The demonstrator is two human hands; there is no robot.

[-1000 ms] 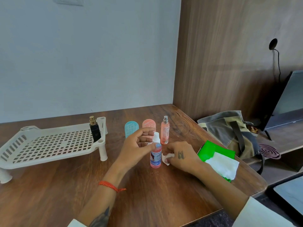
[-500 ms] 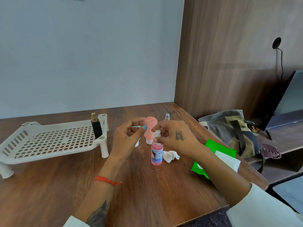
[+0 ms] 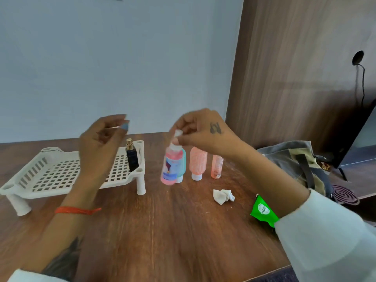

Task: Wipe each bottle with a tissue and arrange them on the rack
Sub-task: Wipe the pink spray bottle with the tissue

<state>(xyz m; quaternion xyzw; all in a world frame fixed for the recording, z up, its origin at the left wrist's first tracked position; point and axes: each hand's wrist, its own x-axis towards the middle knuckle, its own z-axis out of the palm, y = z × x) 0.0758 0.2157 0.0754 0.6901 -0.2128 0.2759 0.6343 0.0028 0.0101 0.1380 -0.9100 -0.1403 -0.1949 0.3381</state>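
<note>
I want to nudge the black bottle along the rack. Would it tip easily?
Probably. The black bottle is tall and narrow, and already seems to lean against the rack corner post, so a push near its gold cap would likely topple it. The slotted floor may also catch its base. It looks like glass, so perhaps fragile.

Your right hand (image 3: 203,131) and the pink bottle (image 3: 171,167) pinched by its white top are motion-blurred; the label print is unreadable. Behind that bottle, the teal bottle (image 3: 182,165) shows only as a sliver. Your left hand (image 3: 101,147) is smeared too and hides part of the rack (image 3: 50,174); whether its fingertips hold anything cannot be told. Your right forearm covers most of the green packet (image 3: 262,210). The screen (image 3: 360,137) is cut off by the right edge.
</note>
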